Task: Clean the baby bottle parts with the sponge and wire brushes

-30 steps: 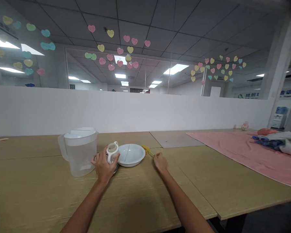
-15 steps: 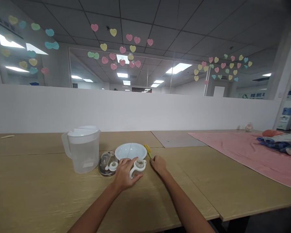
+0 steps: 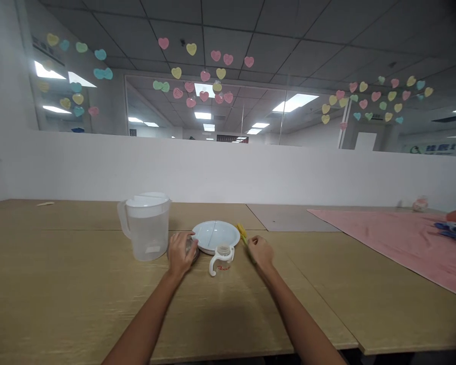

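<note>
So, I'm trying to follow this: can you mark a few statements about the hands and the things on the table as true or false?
The pitcher is left of the white bowl. True.
The handled bottle stands inside the bowl. False: it stands on the table in front.
The left hand grips the pitcher's handle. False: it is between pitcher and bowl.
The right hand is beside the yellow-tipped item. True.
The cloth is green. False: it is pink.
</note>
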Demonstrator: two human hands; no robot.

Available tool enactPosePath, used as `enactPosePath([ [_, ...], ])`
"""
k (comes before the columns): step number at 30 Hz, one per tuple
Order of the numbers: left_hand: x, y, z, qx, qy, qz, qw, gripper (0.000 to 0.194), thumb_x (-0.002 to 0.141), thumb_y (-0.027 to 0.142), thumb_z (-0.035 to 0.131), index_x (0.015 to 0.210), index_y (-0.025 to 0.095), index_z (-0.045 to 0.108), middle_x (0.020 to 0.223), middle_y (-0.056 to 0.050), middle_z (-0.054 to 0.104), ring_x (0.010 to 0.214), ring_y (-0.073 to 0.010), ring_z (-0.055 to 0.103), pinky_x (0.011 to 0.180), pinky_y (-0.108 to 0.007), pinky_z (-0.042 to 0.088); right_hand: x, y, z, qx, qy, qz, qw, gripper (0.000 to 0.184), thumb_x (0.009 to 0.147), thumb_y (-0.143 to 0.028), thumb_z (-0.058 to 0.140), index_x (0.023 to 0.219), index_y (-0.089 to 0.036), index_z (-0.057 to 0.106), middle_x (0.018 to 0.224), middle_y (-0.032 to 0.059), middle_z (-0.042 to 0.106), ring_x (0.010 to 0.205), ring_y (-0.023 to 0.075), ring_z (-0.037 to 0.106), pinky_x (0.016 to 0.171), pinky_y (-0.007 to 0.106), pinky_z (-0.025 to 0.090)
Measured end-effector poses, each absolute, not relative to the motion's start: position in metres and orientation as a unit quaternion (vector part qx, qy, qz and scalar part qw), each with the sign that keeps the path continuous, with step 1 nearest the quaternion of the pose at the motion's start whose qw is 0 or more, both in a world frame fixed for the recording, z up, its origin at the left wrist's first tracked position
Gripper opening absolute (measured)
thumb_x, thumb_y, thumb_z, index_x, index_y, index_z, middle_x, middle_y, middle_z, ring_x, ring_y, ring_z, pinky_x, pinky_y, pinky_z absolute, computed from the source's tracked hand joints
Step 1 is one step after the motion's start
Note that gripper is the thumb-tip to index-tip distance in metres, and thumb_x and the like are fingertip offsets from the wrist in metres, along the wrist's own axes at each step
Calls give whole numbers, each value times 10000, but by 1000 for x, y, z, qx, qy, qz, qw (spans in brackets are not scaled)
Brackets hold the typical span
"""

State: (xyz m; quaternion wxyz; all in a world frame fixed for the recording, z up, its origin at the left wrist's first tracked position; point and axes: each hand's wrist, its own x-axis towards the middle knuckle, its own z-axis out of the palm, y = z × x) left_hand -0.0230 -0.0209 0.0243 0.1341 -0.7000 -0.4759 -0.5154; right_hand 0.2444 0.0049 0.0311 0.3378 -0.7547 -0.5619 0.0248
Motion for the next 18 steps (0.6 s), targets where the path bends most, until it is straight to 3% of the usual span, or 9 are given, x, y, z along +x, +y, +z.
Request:
enactPosePath([
  [3, -39, -12, 21, -655, -613, -417, 149, 333, 881, 345, 308, 843, 168, 588, 836, -80, 645, 849, -233, 552, 767, -343, 369, 242, 4, 40, -709, -553, 7, 438, 273, 788, -288, 394, 850, -173, 634, 783, 54, 643, 718, 167, 567, 578, 227, 332],
  [6, -43, -9, 21, -648, -681, -303, 159, 347, 883, 350, 310, 881, 153, 596, 826, -110, 657, 859, -266, 565, 746, -361, 363, 233, 11, 52, -622, -616, 18, 483, 274, 778, -265, 397, 872, -158, 631, 749, 43, 632, 683, 151, 548, 606, 224, 348],
  [10, -40, -8, 21, -654, -703, -244, 137, 358, 888, 350, 306, 1043, 144, 554, 889, -132, 664, 934, -275, 561, 779, -378, 351, 209, 36, 69, -543, -740, 129, 376, 291, 788, -248, 401, 927, -155, 639, 819, 56, 635, 724, 148, 543, 650, 232, 378],
  [13, -40, -6, 19, -676, -694, -222, 110, 336, 888, 335, 313, 1023, 173, 576, 910, -114, 673, 941, -262, 567, 793, -384, 345, 186, 60, 77, -520, -776, 201, 296, 275, 754, -226, 477, 962, -186, 652, 820, 36, 650, 637, 118, 552, 600, 217, 400],
  [15, -41, -4, 16, -685, -687, -219, 105, 346, 890, 328, 309, 938, 186, 620, 915, -99, 677, 918, -251, 579, 788, -380, 349, 172, 74, 77, -512, -787, 241, 246, 233, 715, -225, 532, 891, -194, 682, 716, 17, 654, 545, 105, 542, 541, 210, 403],
  [18, -42, -1, 14, -685, -685, -222, 107, 405, 892, 318, 297, 807, 167, 664, 881, -107, 682, 902, -243, 582, 784, -371, 359, 158, 88, 67, -510, -790, 278, 197, 108, 637, -228, 605, 636, -160, 690, 529, 12, 617, 462, 113, 522, 482, 214, 398],
])
